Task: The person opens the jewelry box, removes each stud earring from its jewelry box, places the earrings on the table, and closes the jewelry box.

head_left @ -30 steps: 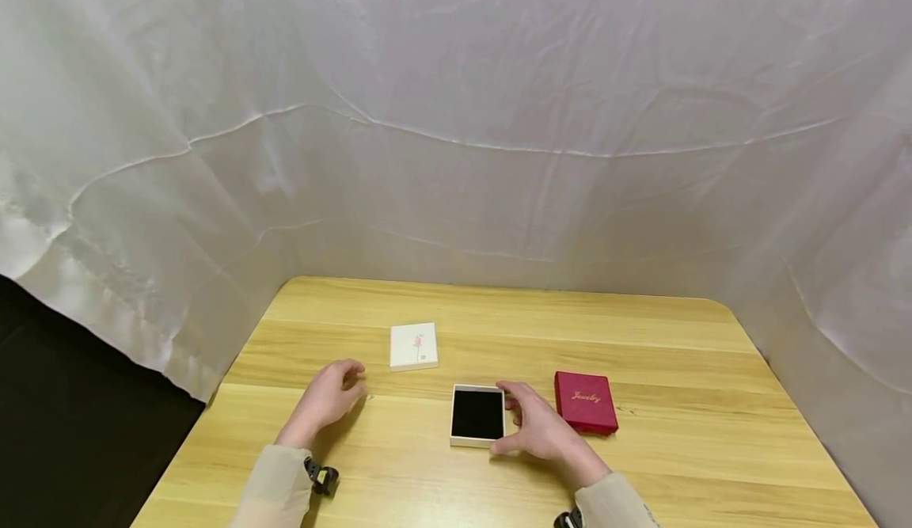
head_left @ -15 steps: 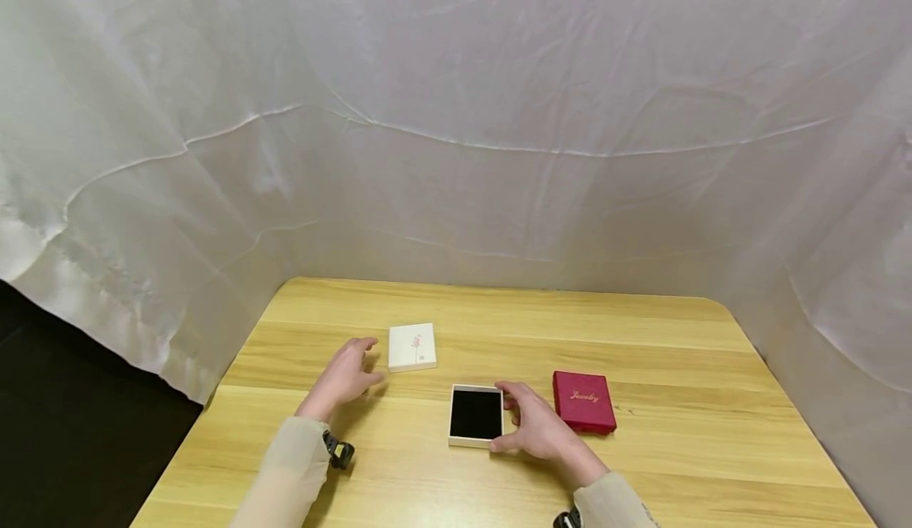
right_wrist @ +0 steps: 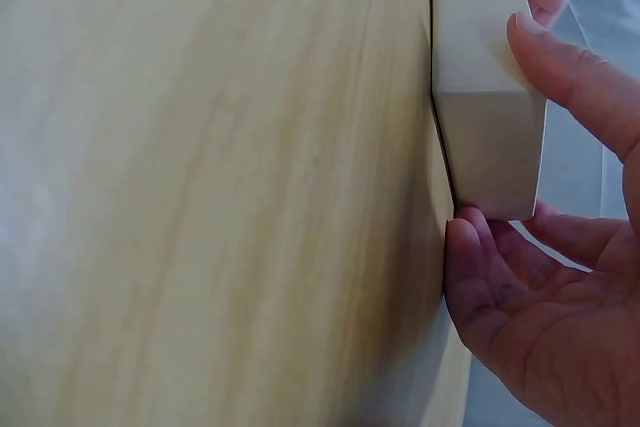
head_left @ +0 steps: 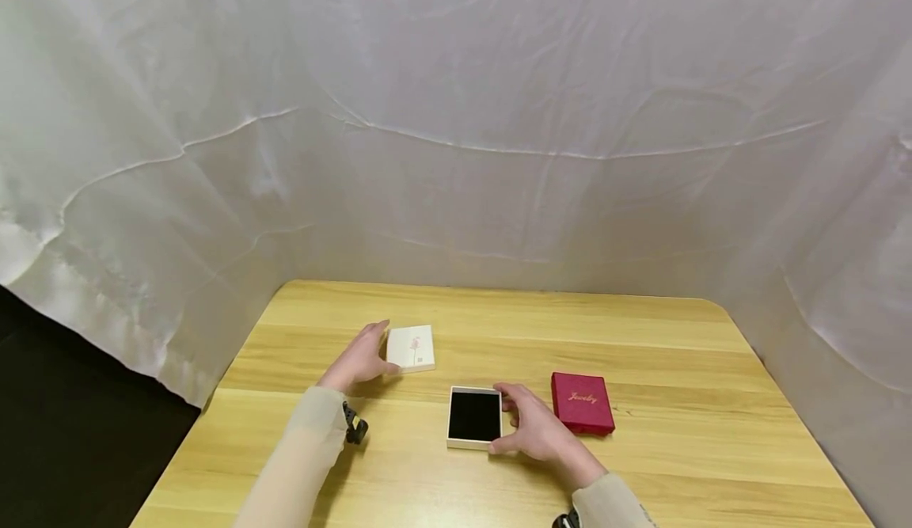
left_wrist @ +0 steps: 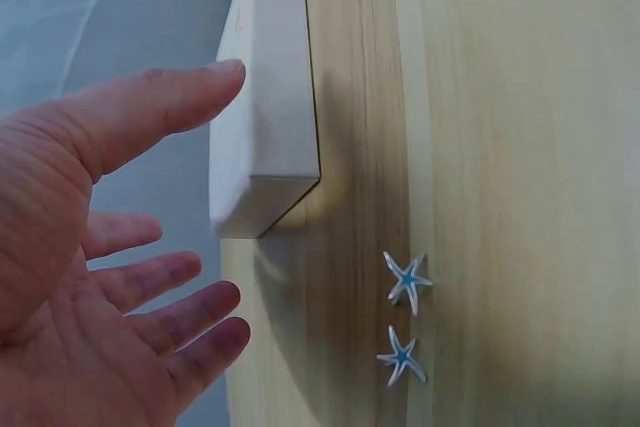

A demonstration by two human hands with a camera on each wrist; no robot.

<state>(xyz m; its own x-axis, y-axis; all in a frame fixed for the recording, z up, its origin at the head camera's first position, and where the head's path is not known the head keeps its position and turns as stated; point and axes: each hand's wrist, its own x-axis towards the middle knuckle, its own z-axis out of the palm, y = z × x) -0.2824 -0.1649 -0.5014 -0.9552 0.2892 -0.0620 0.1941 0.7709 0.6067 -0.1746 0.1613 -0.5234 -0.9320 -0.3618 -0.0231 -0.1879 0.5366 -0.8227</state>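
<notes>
My left hand (head_left: 359, 358) reaches to the left side of a white square box lid (head_left: 411, 348) with a pink flower print, fingers spread. In the left wrist view the thumb overlaps the lid's side; I cannot tell whether it touches. Two small white starfish pieces with blue centres, one starfish (left_wrist: 407, 281) beside another starfish (left_wrist: 401, 357), lie on the table near that hand. My right hand (head_left: 536, 427) holds the right side of an open white box (head_left: 468, 444) lined in black, thumb at its near corner and forefinger at the far one.
A crimson box (head_left: 583, 403) lettered "Jewelry" in gold lies right of the right hand. The wooden table (head_left: 677, 465) is bounded by a pale cloth curtain (head_left: 499, 195) at the back and sides.
My left hand has moved away from me and to the right, up to the white lid, its fingers spreading wider. The right hand has stayed at the black-lined box.
</notes>
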